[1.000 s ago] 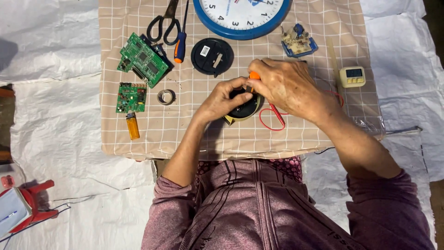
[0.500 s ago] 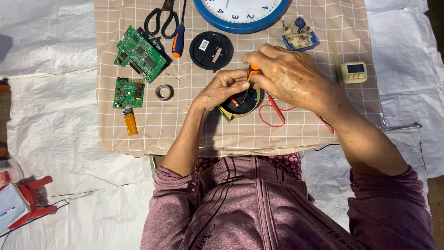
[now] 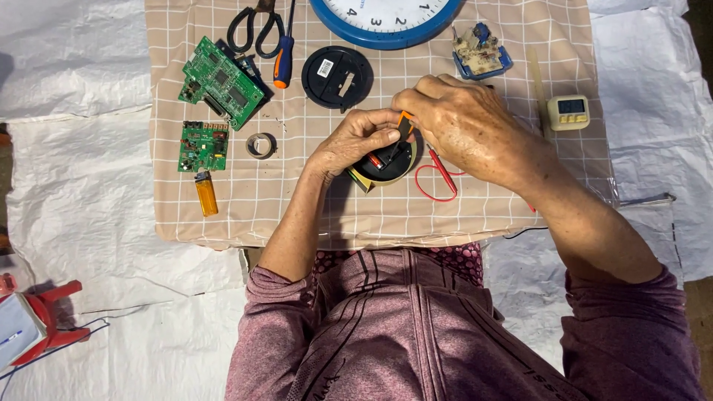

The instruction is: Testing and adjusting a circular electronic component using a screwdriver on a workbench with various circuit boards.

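Our left hand [image 3: 355, 141] steadies the round black plastic module [image 3: 385, 160] at mid-cloth, fingers clasped on its rim, while our right hand [image 3: 464, 126] pinches a small orange-handled tool [image 3: 405, 123] into it. Since a second ago the right hand has shifted little — the tool tip now sits lower in the housing, so the prying goes on. The tip and the module's far side are hidden — red wire loop [image 3: 438, 178] trails beside.

We see a small round black device [image 3: 386, 162] with a yellowish rim lying flat on the checked cloth, red parts showing inside. At its 12 o'clock an orange-handled tool [image 3: 403, 126] points steeply down into it.
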